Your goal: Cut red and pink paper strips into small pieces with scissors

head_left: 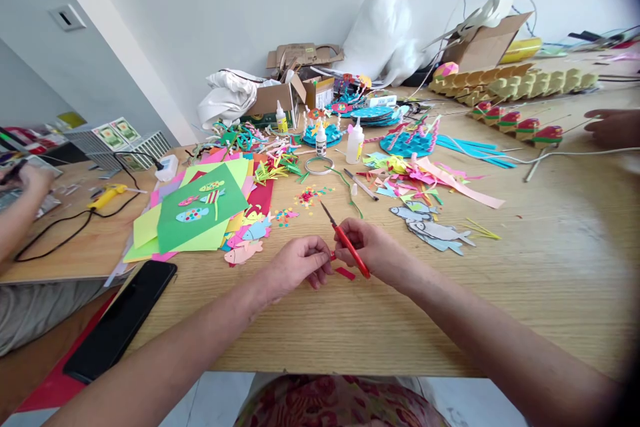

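Pinches red scrap (333, 256) between left hand (301, 261) and right hand (369, 247) with closed fingertips, beside red strip (345, 273); grips scissors (353, 251) in right. Seems mid-positioning, calls for steady alignment.

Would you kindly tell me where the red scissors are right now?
In the head view, the red scissors are in the right hand, just right of centre, their tips near the confetti.
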`<state>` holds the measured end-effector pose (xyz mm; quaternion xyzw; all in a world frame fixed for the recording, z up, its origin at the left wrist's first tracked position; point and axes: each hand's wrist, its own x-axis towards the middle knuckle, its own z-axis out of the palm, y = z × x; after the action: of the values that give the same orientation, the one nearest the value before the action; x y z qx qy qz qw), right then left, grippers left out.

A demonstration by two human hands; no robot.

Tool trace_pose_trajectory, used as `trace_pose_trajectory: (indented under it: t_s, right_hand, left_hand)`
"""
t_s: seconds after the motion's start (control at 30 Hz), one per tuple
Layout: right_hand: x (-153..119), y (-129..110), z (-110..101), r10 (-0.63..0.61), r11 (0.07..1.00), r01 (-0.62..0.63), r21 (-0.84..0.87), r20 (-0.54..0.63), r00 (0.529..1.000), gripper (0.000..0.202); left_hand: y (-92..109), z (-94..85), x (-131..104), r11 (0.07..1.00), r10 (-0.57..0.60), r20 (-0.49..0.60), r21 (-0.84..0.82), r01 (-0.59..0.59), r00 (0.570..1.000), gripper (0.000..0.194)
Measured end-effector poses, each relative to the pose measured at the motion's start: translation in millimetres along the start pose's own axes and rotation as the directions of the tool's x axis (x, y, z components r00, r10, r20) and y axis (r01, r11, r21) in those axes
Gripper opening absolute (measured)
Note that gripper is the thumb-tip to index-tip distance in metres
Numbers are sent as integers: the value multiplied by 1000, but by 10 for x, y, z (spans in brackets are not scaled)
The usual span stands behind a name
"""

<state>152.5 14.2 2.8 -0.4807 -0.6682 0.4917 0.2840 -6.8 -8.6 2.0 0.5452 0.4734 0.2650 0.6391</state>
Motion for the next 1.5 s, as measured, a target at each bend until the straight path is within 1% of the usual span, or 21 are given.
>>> trace_pose_trajectory:
  t_s: [0.1, 0.17, 0.37, 0.53, 0.63, 0.73, 0.8, 0.87, 0.97, 1.1, 1.3, 1.5]
  right_hand:
    - [-31, -17, 4, 38, 982, -32, 186, -24, 999, 15]
    - [-55, -35, 10, 41, 967, -31, 251, -32, 999, 16]
    - [-91, -71, 25, 39, 950, -26, 310, -37, 999, 19]
    - [-87, -60, 33, 36, 957, -24, 290, -36, 999, 21]
    - [-125, -64, -1, 23, 979, -16, 205, -31, 999, 19]
    - [-229, -71, -74, 15, 1000, -15, -26, -11, 1000, 16]
    - [-320, -62, -121, 6, 979, -2, -204, 18, 1000, 21]
    - [-404, -42, -145, 0, 942, 7, -336, 22, 1000, 25]
    - [-486, -12, -130, 4, 888, 4, -459, 15, 1000, 27]
    - [-505, -6, -67, -20, 852, 19, -524, 4, 1000, 24]
    - [-467, 16, -27, -53, 823, 45, -566, 1, 999, 25]
    - [-469, 38, -24, -69, 803, 52, -594, -5, 998, 24]
  left_hand:
    - [14, 47, -37, 997, 6, -30, -77, -8, 1000, 19]
    - [20, 85, -46, 994, 6, -34, -109, -9, 999, 19]
    - [25, 131, -30, 983, 41, -67, -174, -52, 997, 17]
    - [23, 128, -33, 982, 38, -97, -179, -55, 995, 15]
    - [29, 119, -40, 981, 43, -123, -184, -65, 992, 15]
    - [48, 94, -51, 981, 48, -170, -179, -79, 984, 16]
    - [65, 72, -58, 979, 51, -196, -186, -88, 979, 17]
    - [81, 55, -59, 971, 55, -205, -216, -100, 977, 18]
    - [90, 45, -52, 955, 61, -189, -275, -112, 980, 18]
    - [69, 61, -39, 934, 73, -149, -335, -120, 986, 16]
    - [27, 90, -48, 908, 95, -121, -397, -136, 988, 15]
    - [10, 108, -48, 903, 64, -118, -417, -108, 991, 16]
